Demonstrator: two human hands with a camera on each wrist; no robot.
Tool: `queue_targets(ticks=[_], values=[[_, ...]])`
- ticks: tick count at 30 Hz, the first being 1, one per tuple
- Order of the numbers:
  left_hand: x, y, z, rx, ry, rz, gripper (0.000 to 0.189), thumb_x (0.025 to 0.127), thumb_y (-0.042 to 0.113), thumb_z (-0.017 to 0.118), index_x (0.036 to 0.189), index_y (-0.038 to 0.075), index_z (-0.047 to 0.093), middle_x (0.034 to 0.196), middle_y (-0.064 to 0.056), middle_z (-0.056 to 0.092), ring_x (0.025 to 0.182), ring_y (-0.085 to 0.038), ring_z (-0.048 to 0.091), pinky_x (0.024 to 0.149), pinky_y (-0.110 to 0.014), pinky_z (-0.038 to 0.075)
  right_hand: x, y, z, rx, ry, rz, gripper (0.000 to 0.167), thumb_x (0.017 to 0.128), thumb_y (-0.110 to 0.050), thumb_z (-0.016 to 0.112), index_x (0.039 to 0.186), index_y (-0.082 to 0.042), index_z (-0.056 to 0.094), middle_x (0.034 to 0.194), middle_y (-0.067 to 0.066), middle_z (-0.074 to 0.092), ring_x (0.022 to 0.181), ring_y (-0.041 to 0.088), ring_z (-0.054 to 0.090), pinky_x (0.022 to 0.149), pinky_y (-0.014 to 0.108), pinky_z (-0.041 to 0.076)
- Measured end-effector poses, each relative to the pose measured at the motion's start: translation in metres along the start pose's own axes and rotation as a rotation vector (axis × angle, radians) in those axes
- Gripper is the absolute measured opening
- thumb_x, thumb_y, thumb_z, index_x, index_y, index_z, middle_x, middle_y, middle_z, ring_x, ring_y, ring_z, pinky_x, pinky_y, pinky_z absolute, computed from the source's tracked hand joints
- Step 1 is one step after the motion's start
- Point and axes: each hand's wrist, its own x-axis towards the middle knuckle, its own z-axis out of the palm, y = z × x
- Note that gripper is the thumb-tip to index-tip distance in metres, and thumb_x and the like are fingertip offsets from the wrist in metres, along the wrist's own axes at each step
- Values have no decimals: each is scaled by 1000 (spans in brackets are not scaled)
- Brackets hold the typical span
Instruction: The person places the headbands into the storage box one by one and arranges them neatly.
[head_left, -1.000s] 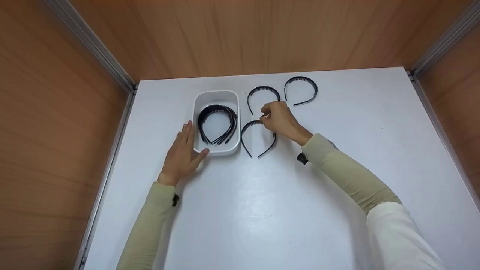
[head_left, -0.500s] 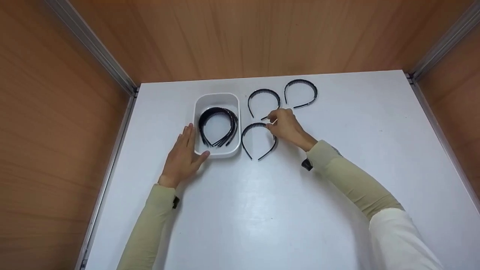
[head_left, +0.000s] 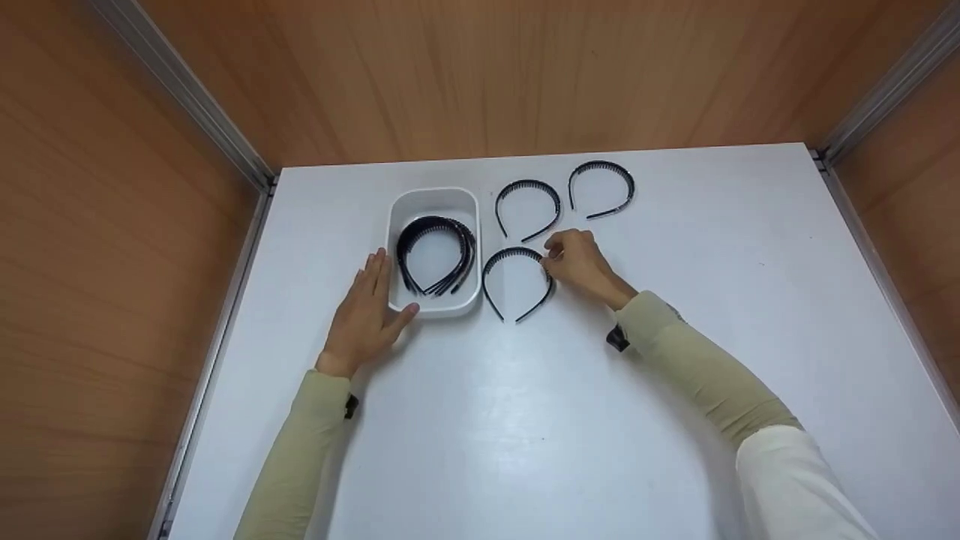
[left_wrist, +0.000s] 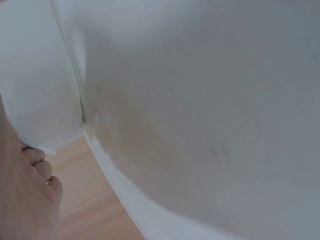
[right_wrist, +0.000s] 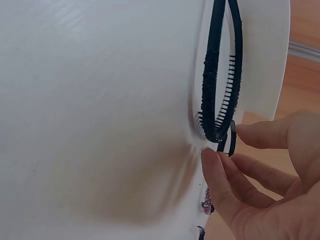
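Note:
Along the left wall of a white plastic tray [head_left: 480,300], my left hand [head_left: 360,322] lies with straight fingers touching it, the thumb by its front corner. Several black toothed headbands [head_left: 409,251] lie bunched inside the tray. My right hand [head_left: 581,266] is at the upper right of a single headband [head_left: 550,289] beside the tray. In the right wrist view, thumb and index finger [right_wrist: 215,172] stand apart with a gap between them, close to that headband's curved top [right_wrist: 212,120]; whether a fingertip touches it I cannot tell.
Two more black headbands lie on the white table [head_left: 450,450] farther back: one behind the right hand [head_left: 529,182], another headband [head_left: 630,184] toward the back right. Wooden panels [head_left: 480,75] rise behind and at both sides.
My right hand has moved right and slightly toward me, from between the two nearer headbands to the lower one's upper right. The left hand stays at the tray. The view has tilted slightly.

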Motion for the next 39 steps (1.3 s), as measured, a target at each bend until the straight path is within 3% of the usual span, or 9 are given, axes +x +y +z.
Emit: queue_targets(ticks=[21, 39], values=[[1, 0, -2, 19, -18, -6, 94, 108, 56, 53, 170, -1, 11, 180, -18, 9, 168, -31, 6, 138, -45, 11, 0, 11, 12, 12, 30, -21, 25, 90, 1, 69, 111, 11, 76, 102, 23, 78, 95, 32, 75, 83, 43, 64], [0, -2, 1, 19, -1, 6, 96, 107, 57, 55, 170, -1, 12, 179, -18, 10, 167, -33, 9, 137, -47, 12, -2, 11, 9, 85, 18, 74, 22, 92, -2, 74, 113, 4, 78, 105, 17, 77, 96, 28, 72, 80, 36, 60]])
